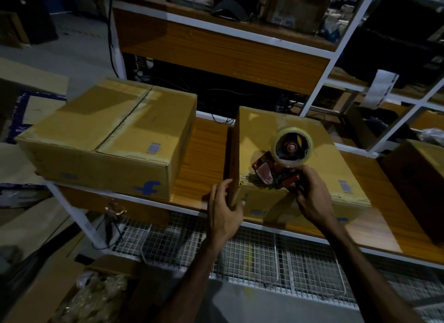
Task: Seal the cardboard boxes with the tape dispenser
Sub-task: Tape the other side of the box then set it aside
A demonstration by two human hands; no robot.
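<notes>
Tape dispenser (281,161) sits at the near top edge of the right box (288,140) on the wooden shelf (201,154), right hand (310,197) with fingers curled round its red handle, left hand (223,207) gripping the raised side flap (233,159) at the near corner, so this box looks mid-sealing, a judgement only. Left box (108,135) appears closed with a strip along its centre seam, likely done; a third box (418,183) at far right is cut off. Dim light hides the tape end, and whether any tape is stuck on the right box cannot be told.
</notes>
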